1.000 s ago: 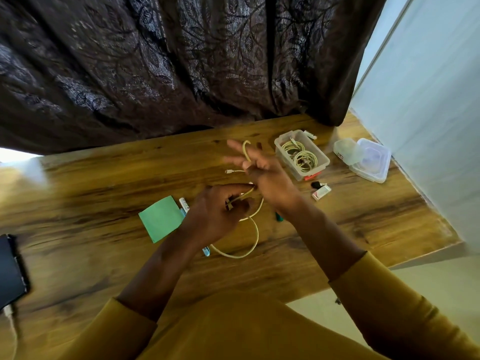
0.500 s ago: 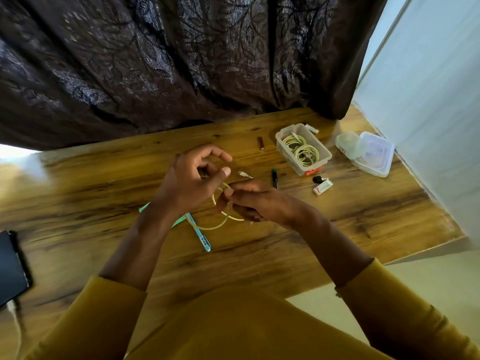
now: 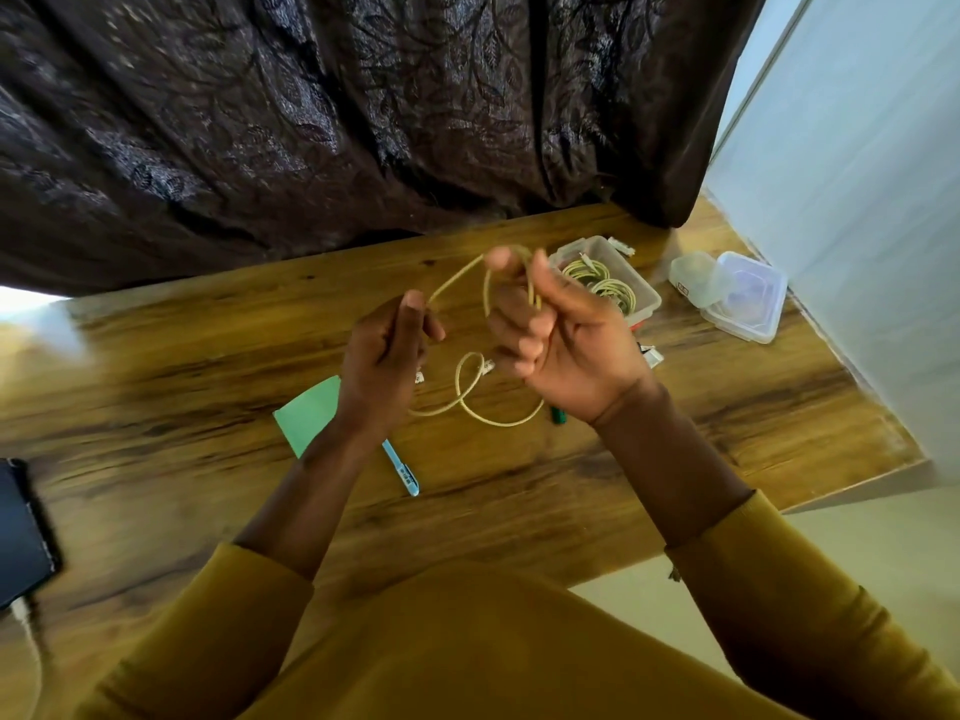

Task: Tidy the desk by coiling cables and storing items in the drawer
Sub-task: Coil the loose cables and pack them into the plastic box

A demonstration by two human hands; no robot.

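A pale yellow cable [image 3: 470,379] runs between both hands above the wooden desk [image 3: 208,356]. My right hand [image 3: 561,340] is raised palm up with a loop of the cable wound over its curled fingers. My left hand [image 3: 387,350] pinches the cable's other stretch a little to the left. The rest of the cable hangs in a loose loop between the hands, with a white plug showing at its end. A clear plastic box [image 3: 641,285] holding coiled cables stands just beyond my right hand.
A green paper note [image 3: 306,415] and a light blue pen [image 3: 401,469] lie under my left forearm. A green marker tip [image 3: 558,415] shows by my right wrist. A clear lid [image 3: 748,298] lies at the right. A dark device [image 3: 21,532] sits at the left edge. A dark curtain [image 3: 337,106] hangs behind.
Both hands have lifted off the desk and drawn apart. My right hand has turned palm up with a cable loop over its fingers, and my left hand has dropped to the cable's left stretch.
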